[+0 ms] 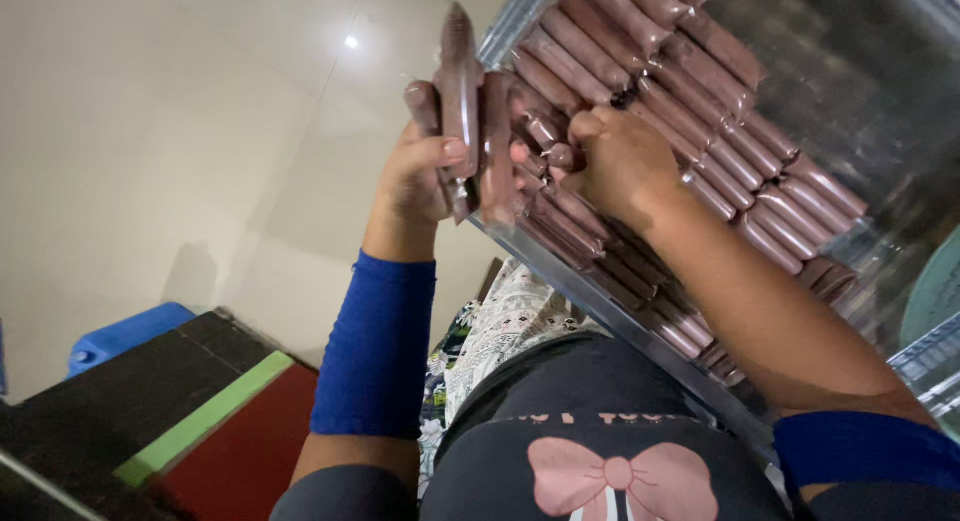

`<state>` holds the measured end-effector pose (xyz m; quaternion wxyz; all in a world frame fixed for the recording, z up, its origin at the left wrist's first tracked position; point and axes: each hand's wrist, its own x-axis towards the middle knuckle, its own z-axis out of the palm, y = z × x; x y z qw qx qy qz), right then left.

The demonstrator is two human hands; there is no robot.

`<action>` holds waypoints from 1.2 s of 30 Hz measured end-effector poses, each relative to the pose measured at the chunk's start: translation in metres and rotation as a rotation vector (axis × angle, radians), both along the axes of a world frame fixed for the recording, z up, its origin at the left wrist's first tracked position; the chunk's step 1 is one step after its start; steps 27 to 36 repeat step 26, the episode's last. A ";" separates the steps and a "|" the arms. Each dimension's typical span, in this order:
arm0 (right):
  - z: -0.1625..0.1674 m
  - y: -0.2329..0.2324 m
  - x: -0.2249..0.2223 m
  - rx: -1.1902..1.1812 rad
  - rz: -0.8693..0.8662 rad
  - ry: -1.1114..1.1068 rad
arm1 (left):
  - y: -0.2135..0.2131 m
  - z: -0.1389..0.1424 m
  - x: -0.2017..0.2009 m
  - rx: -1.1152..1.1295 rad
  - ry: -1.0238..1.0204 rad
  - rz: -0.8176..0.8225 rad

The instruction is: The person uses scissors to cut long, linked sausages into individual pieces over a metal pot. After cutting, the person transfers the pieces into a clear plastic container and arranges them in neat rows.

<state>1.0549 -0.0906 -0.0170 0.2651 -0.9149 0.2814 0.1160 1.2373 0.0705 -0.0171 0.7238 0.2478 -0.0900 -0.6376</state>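
Note:
My left hand (415, 176) grips a bunch of long brown sticks wrapped in clear plastic (462, 101), held upright at the near edge of a metal tray (600, 303). My right hand (620, 161) rests inside the tray, fingers closed around more of the brown wrapped sticks (545, 131). The tray is packed with several rows of the same sticks (700, 101) lying side by side. Both forearms wear blue sleeves (378, 346).
A pale tiled floor (200, 101) spreads to the left. A black surface with green and red bands (210, 421) lies at lower left, beside a blue plastic object (125, 333). A patterned cloth (510, 321) lies under the tray. A teal rim (935, 291) shows at right.

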 end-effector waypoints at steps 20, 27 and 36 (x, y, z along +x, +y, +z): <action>-0.012 0.008 -0.029 0.461 0.229 0.271 | -0.004 0.004 0.000 0.043 -0.085 0.024; -0.007 0.000 -0.013 0.453 0.102 0.268 | 0.003 -0.005 0.005 0.051 -0.144 0.009; -0.007 0.000 -0.013 0.453 0.102 0.268 | 0.003 -0.005 0.005 0.051 -0.144 0.009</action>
